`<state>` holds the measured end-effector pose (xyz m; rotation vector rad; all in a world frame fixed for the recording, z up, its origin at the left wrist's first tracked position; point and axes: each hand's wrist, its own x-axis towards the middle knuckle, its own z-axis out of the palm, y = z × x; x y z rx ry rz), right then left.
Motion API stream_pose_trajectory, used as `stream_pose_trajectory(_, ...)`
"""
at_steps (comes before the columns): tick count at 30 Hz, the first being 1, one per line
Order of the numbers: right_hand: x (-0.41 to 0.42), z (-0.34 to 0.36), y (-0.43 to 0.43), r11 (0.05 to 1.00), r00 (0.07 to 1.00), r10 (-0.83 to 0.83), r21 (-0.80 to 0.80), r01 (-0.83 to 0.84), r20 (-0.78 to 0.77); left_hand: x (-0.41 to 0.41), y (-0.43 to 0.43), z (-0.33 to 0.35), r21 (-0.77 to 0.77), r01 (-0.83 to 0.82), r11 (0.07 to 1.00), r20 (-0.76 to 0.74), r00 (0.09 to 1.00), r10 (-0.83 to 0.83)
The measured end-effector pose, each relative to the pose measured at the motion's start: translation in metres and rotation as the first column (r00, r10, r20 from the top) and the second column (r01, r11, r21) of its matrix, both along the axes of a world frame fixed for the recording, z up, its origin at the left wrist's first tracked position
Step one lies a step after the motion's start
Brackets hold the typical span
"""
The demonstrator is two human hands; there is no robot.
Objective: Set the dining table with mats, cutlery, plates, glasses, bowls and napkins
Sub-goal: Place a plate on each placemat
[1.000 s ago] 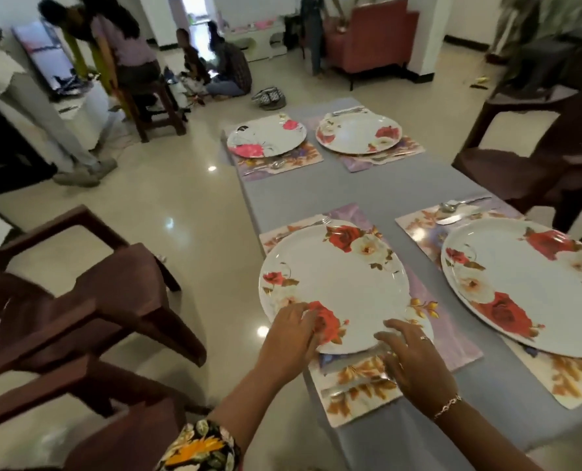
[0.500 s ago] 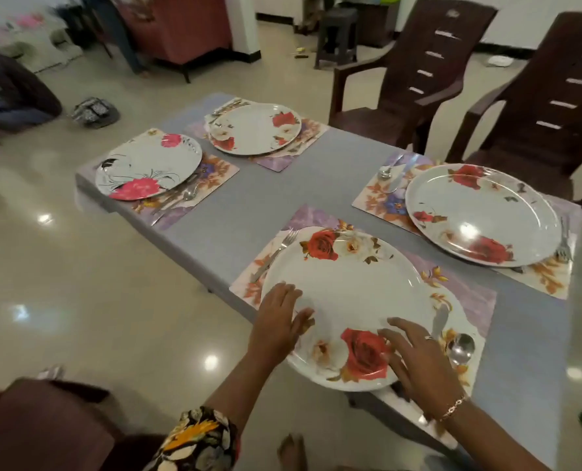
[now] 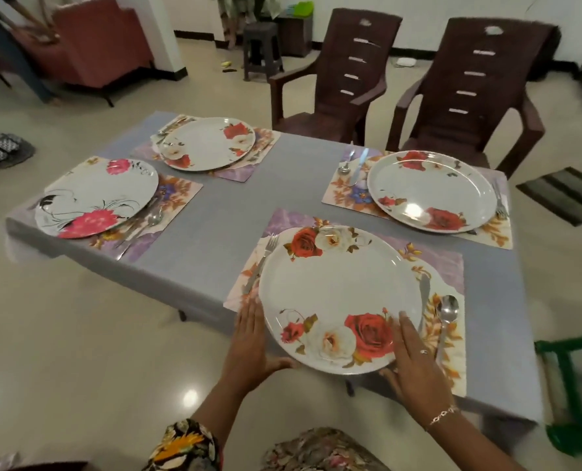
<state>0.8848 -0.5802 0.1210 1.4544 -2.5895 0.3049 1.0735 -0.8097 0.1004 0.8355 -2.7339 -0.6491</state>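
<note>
Both hands have slid outward since the earlier frames: the left hand (image 3: pixel 248 338) has come off the plate's face and now lies flat against the near-left rim of the nearest plate (image 3: pixel 340 297), thumb tucked under its near edge, while the right hand (image 3: pixel 415 362) presses fingers-together on the near-right rim, thumb below. Neither hand is closed around the plate; both rest open-palmed against it, bracketing it. That reads as a final nudge to centre it, so this setting looks nearly settled.

The plate sits on the floral mat (image 3: pixel 446 266) at the near edge of the worktop (image 3: pixel 214 253), its near rim overhanging that edge slightly. It is oval, its long axis running from the near-right corner of the mat toward the far-left, the large red rose nearest the person. A fork (image 3: pixel 260 263) lies along the mat's left side, tines pointing to the far edge; a knife (image 3: pixel 424 300) and spoon (image 3: pixel 447 316) lie along the right, the spoon's bowl pointing away.

Three other plates already rest on mats with cutlery. No glasses, bowls or napkins are visible, so I judge those steps remain.
</note>
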Motion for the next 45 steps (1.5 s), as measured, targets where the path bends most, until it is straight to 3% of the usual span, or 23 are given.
stream_pose_trajectory(4,0.016,-0.003,0.005,0.979,0.974,-0.204,0.015,0.203,0.1,0.002,-0.012,-0.011,-0.151,-0.009,0.988,0.123,0.992,0.027)
stream_pose_trajectory(8,0.016,-0.014,0.011,0.97,0.958,-0.245,0.037,0.242,0.151,0.001,-0.03,-0.017,-0.341,0.148,0.929,-0.041,0.984,-0.172)
stream_pose_trajectory(16,0.011,-0.012,0.008,0.952,0.954,-0.3,0.08,0.297,0.028,-0.01,-0.049,-0.011,-0.259,0.167,0.951,-0.158,0.964,-0.213)
stream_pose_trajectory(22,0.011,0.0,0.004,0.963,0.966,-0.259,0.066,0.26,-0.024,-0.009,-0.052,-0.002,-0.146,0.151,0.978,-0.147,0.974,-0.172)
stream_pose_trajectory(25,0.011,-0.006,0.004,0.96,0.96,-0.28,0.031,0.28,0.014,-0.007,-0.05,-0.005,-0.183,0.225,0.957,-0.108,0.963,-0.247)
stream_pose_trajectory(29,0.018,-0.024,0.007,0.994,0.994,-0.107,-0.023,0.106,-0.03,-0.001,-0.036,-0.01,-0.057,0.161,0.985,-0.041,0.986,-0.163)
stream_pose_trajectory(34,0.022,-0.031,-0.01,0.983,0.979,0.154,-0.079,-0.166,-0.136,-0.005,-0.034,-0.005,-0.076,0.115,0.99,-0.014,0.993,-0.117)
stream_pose_trajectory(38,0.01,-0.031,-0.018,0.978,0.966,0.193,-0.045,-0.204,-0.173,-0.011,-0.029,0.0,-0.027,0.02,0.999,-0.025,0.999,-0.02)
stream_pose_trajectory(45,0.0,-0.02,-0.029,0.983,0.974,0.183,0.011,-0.183,-0.134,-0.028,-0.042,0.004,-0.188,0.258,0.948,0.104,0.965,-0.242)
